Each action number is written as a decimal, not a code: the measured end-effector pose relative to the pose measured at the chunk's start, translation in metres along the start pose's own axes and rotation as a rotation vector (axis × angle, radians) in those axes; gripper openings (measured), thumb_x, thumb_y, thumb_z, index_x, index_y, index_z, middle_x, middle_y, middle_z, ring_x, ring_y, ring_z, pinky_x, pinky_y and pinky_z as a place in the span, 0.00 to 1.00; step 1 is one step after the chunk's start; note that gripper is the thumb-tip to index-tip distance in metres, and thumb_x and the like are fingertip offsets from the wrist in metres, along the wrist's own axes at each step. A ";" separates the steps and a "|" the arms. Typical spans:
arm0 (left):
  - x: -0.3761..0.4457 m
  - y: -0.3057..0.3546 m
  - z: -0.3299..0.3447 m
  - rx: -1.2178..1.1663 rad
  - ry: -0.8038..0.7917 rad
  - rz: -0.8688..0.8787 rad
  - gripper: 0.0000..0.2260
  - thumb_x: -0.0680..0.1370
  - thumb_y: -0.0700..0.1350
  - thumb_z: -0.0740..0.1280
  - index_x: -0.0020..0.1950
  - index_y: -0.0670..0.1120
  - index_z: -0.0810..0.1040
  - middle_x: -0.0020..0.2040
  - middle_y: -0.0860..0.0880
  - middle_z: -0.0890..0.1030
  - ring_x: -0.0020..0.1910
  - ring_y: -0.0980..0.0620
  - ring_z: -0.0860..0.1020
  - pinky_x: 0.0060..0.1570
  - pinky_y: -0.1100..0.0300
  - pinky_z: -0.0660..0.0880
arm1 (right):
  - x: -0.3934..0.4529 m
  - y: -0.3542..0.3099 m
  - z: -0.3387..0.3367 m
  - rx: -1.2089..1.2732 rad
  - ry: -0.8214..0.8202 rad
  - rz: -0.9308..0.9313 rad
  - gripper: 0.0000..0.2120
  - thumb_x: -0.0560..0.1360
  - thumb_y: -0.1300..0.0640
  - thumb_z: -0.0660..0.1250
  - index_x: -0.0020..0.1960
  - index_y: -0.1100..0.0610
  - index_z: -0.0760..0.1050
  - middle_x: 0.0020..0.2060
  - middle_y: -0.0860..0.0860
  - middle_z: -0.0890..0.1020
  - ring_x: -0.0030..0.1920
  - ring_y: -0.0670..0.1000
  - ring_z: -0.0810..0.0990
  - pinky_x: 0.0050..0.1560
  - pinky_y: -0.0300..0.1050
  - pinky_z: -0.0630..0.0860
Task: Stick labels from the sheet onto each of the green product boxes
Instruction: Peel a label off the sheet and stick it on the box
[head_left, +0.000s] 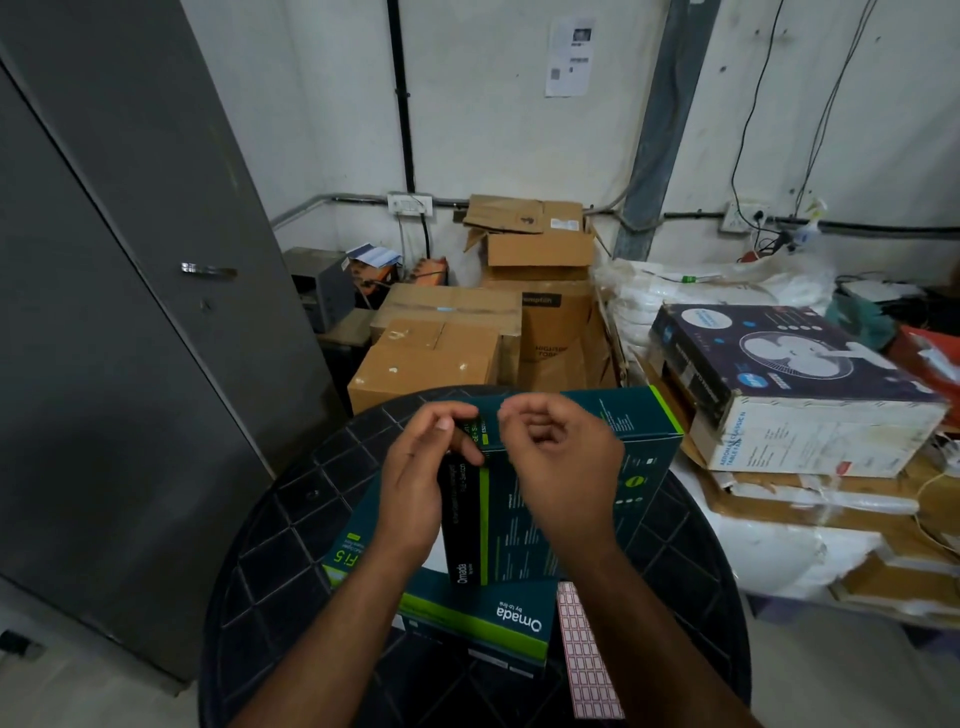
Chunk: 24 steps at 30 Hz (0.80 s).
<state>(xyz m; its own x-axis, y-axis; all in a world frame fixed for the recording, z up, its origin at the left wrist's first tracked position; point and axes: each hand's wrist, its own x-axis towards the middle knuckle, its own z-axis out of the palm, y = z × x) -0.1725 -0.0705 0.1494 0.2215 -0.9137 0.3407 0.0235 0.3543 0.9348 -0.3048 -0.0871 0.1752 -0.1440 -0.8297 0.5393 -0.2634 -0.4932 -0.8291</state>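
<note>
While hands (483, 467) hover, rectangular cardboard box (524, 525) lies flat.

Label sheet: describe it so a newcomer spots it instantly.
Start at the round black table under the hands. Along its near right edge, beside the big green Omada box, lies the label sheet: a narrow pink strip gridded with small rectangles, the only pink thing there.

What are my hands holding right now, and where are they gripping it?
The left hand grips the upper end of the small green box. The right hand has its fingers curled above that box; whether it pinches a label cannot be told.
</note>
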 end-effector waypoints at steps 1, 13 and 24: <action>0.000 0.001 -0.001 0.012 -0.017 0.002 0.12 0.80 0.47 0.59 0.55 0.44 0.80 0.37 0.47 0.81 0.42 0.51 0.79 0.51 0.64 0.73 | 0.006 0.002 -0.008 -0.001 0.033 -0.038 0.03 0.76 0.60 0.73 0.46 0.53 0.82 0.36 0.42 0.83 0.39 0.40 0.82 0.41 0.33 0.79; 0.049 0.005 -0.015 0.704 -0.330 0.120 0.17 0.65 0.55 0.80 0.52 0.62 0.81 0.69 0.63 0.75 0.67 0.56 0.68 0.68 0.48 0.67 | 0.050 0.052 -0.062 -0.480 -0.026 -0.248 0.02 0.83 0.54 0.59 0.55 0.48 0.69 0.42 0.43 0.84 0.40 0.43 0.84 0.35 0.45 0.80; 0.069 0.021 0.009 1.055 -0.434 0.279 0.15 0.70 0.58 0.76 0.50 0.59 0.74 0.58 0.62 0.78 0.59 0.56 0.73 0.67 0.46 0.64 | 0.058 0.033 -0.082 -0.450 -0.309 -0.305 0.01 0.79 0.53 0.67 0.50 0.49 0.77 0.65 0.44 0.77 0.67 0.43 0.72 0.68 0.56 0.69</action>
<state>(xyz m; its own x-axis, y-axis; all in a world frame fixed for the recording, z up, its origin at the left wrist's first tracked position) -0.1650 -0.1281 0.1936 -0.2646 -0.8938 0.3620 -0.8382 0.3988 0.3721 -0.3998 -0.1304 0.1909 0.2662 -0.7395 0.6183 -0.6347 -0.6172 -0.4649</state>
